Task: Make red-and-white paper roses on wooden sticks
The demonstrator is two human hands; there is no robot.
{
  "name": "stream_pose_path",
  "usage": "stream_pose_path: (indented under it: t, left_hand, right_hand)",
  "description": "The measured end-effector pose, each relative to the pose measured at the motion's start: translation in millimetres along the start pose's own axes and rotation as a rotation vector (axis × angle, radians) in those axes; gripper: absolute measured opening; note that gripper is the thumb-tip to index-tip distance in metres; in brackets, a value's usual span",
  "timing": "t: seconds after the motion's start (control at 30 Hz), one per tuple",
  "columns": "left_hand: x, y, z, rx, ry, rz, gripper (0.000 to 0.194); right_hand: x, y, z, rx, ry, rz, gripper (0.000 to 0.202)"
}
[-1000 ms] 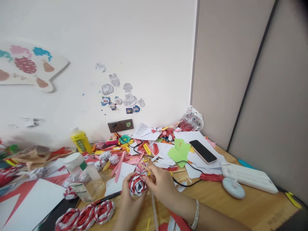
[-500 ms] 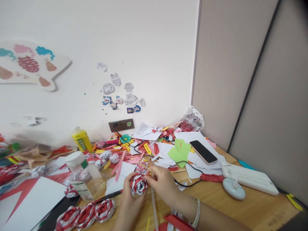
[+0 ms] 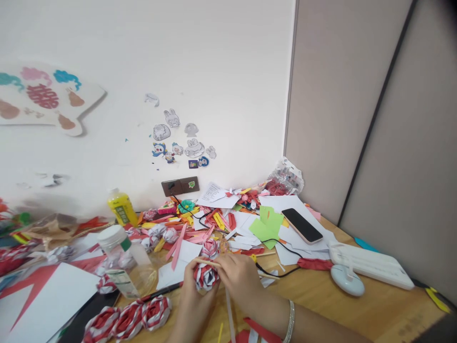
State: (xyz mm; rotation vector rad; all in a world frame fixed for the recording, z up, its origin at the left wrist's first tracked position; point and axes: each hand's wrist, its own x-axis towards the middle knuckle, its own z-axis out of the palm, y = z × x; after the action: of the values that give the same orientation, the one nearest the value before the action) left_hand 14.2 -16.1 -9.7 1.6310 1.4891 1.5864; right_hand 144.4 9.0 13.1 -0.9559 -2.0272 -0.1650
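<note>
A rolled paper rose (image 3: 206,277) in red and white stripes sits in my left hand (image 3: 189,297), whose fingers wrap round it from the left and below. My right hand (image 3: 241,280) pinches a thin wooden stick (image 3: 207,262), which lies nearly level across the rose's upper edge. The right fingertips are close against the rose's right side. Just behind it shows a pinkish striped paper flower (image 3: 210,247). Three more red-and-white paper roses (image 3: 130,319) lie in a row on the table to the left of my hands.
A clear jar with a white lid (image 3: 124,262) and a yellow bottle (image 3: 122,208) stand to the left. Paper scraps and strips cover the back of the table (image 3: 385,309). To the right are a phone (image 3: 302,225), a white mouse (image 3: 347,280) and a black cable (image 3: 282,243).
The stick has swung from slanting beside the rose to lying nearly level across its top. My right hand has turned over, its back now facing up. My left hand stays on the rose.
</note>
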Motion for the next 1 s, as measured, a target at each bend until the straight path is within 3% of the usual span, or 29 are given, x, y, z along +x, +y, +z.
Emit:
stream_pose_path:
  t: [0.1, 0.33, 0.53, 0.63, 0.83, 1.0]
  left_hand:
    - [0.3, -1.9, 0.1, 0.005, -0.006, -0.007, 0.039]
    - [3.1, -3.0, 0.2, 0.023, -0.001, 0.004, 0.042]
    - [0.0, 1.0, 1.4, 0.006, -0.03, -0.048, 0.04]
    - [4.0, 3.2, 2.4, -0.054, -0.012, -0.085, 0.04]
    - [17.3, -6.9, -1.9, -0.202, 0.017, -0.226, 0.058]
    - [17.2, -20.8, 0.1, -0.415, -0.001, -0.282, 0.067]
  right_hand:
    - [-0.7, -0.5, 0.0, -0.047, -0.014, -0.036, 0.023]
    - [2.1, 1.9, 0.7, -0.056, 0.013, 0.039, 0.016]
    - [1.0, 2.1, 4.0, -0.181, -0.151, -0.036, 0.012]
    - [4.9, 2.6, -1.8, -0.074, -0.265, 0.038, 0.013]
    - [16.3, 5.6, -19.8, 0.117, -0.33, 0.272, 0.02]
    - [15.9, 6.9, -19.0, 0.208, -0.344, 0.305, 0.028]
